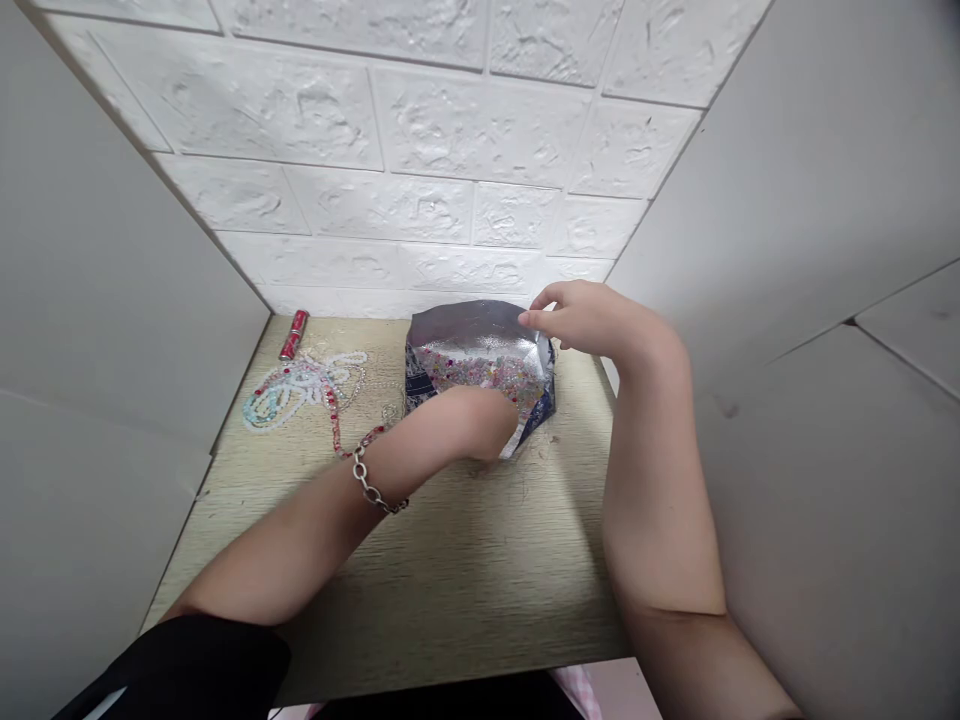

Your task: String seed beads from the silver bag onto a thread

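A foil-lined bag (480, 335) with a dark blue patterned outside stands open near the wall. Inside it lie many small mixed beads (487, 372), pink, clear and red. My left hand (491, 422) reaches into the bag's front, bent at the wrist; its fingers are hidden, so what they hold does not show. At the bag's right back rim, my right hand (568, 315) has thumb and fingers closed on the edge. A silver chain bracelet (367, 483) hangs on my left wrist.
Left of the bag lies a tangle of bead strands (300, 390) in white, pale blue and red; one red-pink strand (335, 425) runs toward my left wrist. A red tube (294, 335) lies behind it. White brick wall (427, 120) and grey side panels enclose the wooden table (465, 560).
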A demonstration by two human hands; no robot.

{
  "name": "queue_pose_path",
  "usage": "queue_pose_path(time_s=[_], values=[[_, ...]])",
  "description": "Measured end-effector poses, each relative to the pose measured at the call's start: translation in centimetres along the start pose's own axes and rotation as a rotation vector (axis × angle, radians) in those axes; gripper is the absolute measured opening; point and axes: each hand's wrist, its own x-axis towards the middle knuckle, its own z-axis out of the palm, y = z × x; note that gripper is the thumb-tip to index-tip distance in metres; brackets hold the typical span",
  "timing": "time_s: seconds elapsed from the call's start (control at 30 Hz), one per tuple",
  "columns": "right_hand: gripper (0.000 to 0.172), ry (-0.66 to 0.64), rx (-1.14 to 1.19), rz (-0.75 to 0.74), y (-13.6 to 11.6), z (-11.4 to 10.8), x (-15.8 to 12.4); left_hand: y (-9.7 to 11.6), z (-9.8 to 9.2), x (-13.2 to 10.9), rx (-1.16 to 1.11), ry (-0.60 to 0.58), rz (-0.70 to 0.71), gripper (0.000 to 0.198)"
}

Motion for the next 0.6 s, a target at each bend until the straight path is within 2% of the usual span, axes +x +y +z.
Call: queue_pose_path(time_s=[0.07, 0.17, 0.23, 0.33, 0.4, 0.5, 0.6], values=[[0.035, -0.004, 0.010, 0.001, 0.0, -0.1, -0.1, -1.1, -0.5, -0.4, -0.070, 0.042, 0.080, 0.009], [0.036, -0.008, 0.027, 0.007, 0.0, -0.1, -0.2, -3.3, -1.4, -0.9, -0.200, 0.197, 0.178, 0.014], [0.035, -0.007, 0.025, 0.008, 0.0, -0.1, -0.2, -4.8, -1.8, -1.0, -0.223, 0.334, 0.110, 0.016], [0.034, -0.005, 0.014, -0.004, 0.0, -0.1, -0.1, -6.7, -1.9, -0.6, -0.180, 0.611, -0.138, 0.023], [0.034, -0.006, 0.007, -0.011, 0.0, 0.0, 0.0, -7.3, -1.5, -0.1, -0.168, 0.707, -0.218, 0.030], [0.035, -0.008, -0.003, -0.011, 0.0, 0.0, 0.1, -7.1, -0.8, 0.7, -0.146, 0.661, -0.213, 0.042], [0.036, -0.011, -0.006, -0.004, 0.0, -0.1, 0.0, -6.2, -0.6, 0.8, -0.094, 0.532, -0.163, 0.036]])
